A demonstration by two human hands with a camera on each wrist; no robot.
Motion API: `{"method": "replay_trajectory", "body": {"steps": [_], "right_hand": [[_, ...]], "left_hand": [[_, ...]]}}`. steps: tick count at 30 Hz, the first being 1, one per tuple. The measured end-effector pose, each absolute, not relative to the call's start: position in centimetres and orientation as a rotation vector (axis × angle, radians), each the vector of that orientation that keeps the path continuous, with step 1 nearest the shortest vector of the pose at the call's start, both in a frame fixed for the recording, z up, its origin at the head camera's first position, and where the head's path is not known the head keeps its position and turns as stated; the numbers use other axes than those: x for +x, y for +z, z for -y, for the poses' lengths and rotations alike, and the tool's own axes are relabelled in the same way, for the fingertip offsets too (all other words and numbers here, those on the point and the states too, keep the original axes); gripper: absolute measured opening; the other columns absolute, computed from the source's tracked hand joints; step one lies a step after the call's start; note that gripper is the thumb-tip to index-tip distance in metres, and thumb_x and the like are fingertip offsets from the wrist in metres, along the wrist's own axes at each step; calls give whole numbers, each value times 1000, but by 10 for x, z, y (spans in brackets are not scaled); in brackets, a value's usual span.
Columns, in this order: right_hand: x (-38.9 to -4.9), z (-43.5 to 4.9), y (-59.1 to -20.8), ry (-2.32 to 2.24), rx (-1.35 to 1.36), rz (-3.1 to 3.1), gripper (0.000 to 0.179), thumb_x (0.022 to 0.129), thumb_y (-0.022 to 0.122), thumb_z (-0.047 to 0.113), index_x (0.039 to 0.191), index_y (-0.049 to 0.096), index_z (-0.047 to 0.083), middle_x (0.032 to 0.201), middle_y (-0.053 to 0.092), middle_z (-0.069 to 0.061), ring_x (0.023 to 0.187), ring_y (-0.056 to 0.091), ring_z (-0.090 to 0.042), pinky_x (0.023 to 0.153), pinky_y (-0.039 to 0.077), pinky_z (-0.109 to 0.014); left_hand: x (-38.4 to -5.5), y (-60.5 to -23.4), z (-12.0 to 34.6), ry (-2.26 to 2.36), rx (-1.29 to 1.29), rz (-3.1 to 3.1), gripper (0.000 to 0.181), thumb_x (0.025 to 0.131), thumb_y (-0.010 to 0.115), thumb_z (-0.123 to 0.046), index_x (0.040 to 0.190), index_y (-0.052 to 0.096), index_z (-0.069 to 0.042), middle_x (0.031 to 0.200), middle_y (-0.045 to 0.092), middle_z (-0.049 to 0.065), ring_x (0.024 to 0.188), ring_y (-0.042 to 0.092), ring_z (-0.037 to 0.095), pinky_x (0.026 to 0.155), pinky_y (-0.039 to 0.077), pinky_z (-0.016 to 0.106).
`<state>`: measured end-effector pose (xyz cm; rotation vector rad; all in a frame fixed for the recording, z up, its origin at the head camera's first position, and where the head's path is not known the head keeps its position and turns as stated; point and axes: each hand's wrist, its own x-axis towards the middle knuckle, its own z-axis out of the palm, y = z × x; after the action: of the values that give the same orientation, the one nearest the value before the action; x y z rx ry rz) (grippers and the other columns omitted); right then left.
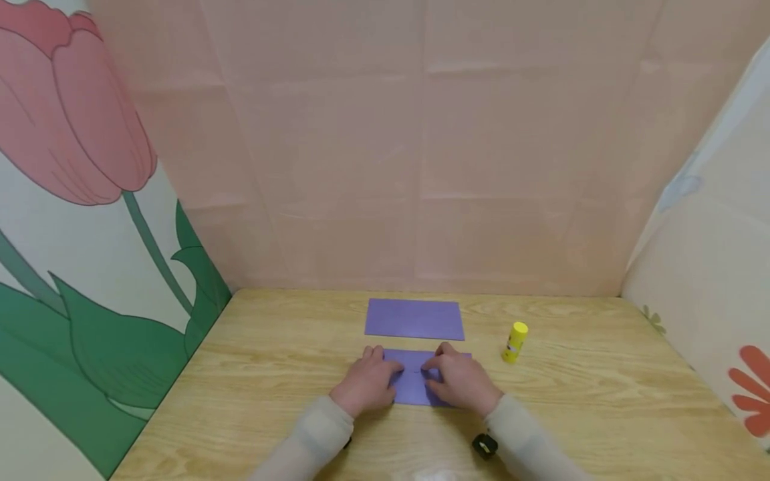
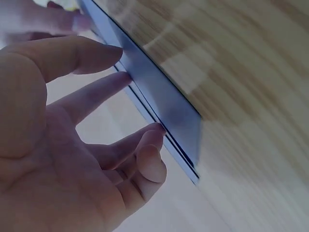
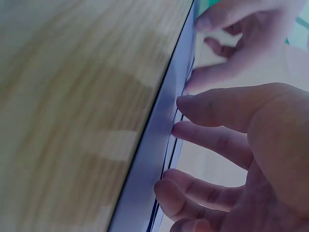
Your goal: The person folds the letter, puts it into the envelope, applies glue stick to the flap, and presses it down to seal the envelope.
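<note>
A rectangular purple sheet of paper (image 1: 415, 395) lies flat on the wooden table, with a short line showing across its middle. My left hand (image 1: 365, 383) rests on its left part and my right hand (image 1: 462, 382) on its right part, the two index fingers pointing in toward the centre. In the left wrist view, extended fingertips touch the paper (image 2: 169, 106) along a layered edge. Seen from the right wrist, thumb and fingers likewise meet the paper (image 3: 145, 159), spread apart along it.
Behind the hands lies a second purple sheet (image 1: 414, 318). A yellow glue stick (image 1: 515, 342) stands upright to the right on the table (image 1: 577, 387). A pinkish hanging (image 1: 415, 167) backs the table, and a tulip-patterned panel (image 1: 150, 321) borders its left side.
</note>
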<state>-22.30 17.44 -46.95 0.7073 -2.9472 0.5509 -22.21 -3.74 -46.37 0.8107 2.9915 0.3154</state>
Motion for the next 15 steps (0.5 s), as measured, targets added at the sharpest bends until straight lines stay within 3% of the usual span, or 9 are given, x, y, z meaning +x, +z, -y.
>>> {"method": "replay_trajectory", "body": {"steps": [6, 15], "right_hand": [[-223, -163, -472, 508, 762, 2934, 26, 82, 79, 19, 107, 78, 12, 102, 58, -7, 75, 56, -15, 57, 49, -32], [-218, -179, -470, 401, 615, 3022, 28, 81, 76, 15, 108, 79, 21, 107, 59, -3, 72, 55, -14, 50, 45, -33]], "left_hand": [[-220, -462, 27, 298, 855, -2974, 43, 82, 71, -18, 126, 71, -20, 110, 56, 7, 97, 45, 21, 79, 46, 33], [-220, -463, 37, 289, 682, -3013, 44, 83, 75, -33, 125, 71, -21, 119, 58, 4, 106, 47, 24, 84, 46, 43]]}}
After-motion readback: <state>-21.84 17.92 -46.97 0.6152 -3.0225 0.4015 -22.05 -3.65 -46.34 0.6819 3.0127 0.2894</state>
